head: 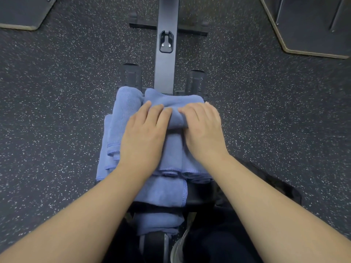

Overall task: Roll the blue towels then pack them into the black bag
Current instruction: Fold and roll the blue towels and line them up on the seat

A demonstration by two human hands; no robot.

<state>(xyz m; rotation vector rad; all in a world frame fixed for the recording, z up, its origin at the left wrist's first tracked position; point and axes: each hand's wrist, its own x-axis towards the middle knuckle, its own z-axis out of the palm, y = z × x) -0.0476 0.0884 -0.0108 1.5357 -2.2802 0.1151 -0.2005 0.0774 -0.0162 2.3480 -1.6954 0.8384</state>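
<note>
**Desk:** What does the frame show, and how will the cloth handle?

**Photographer:** A person's two bare hands work a blue towel (171, 105) on top of a stack of blue towels (161, 186), which sits on a narrow dark bench (199, 194) over a speckled gym floor (57, 92). The towel looks soft, light and limp; it would likely sag or unroll if released, so a hold across the full width of the roll, near both ends, seems wisest.

**Desk:** The hands?

**Photographer:** The left hand (144, 133) lies flat, fingers straight and close together, pressing the rolled edge. The right hand (203, 130) has its fingers curled over the fold and its thumb tucked beneath, clamped on the towel.

**Desk:** And the look of the cloth?

**Photographer:** Matte, mid-blue microfibre with stitched hems. A second folded piece (123, 114) lies alongside on the left. The stack's layered edges face the person.

**Desk:** The black bag?

**Photographer:** Dark material (266, 177) sits by the right forearm; whether that is the bag cannot be told. Judging by this, rolling is under way and packing has not begun.
</note>
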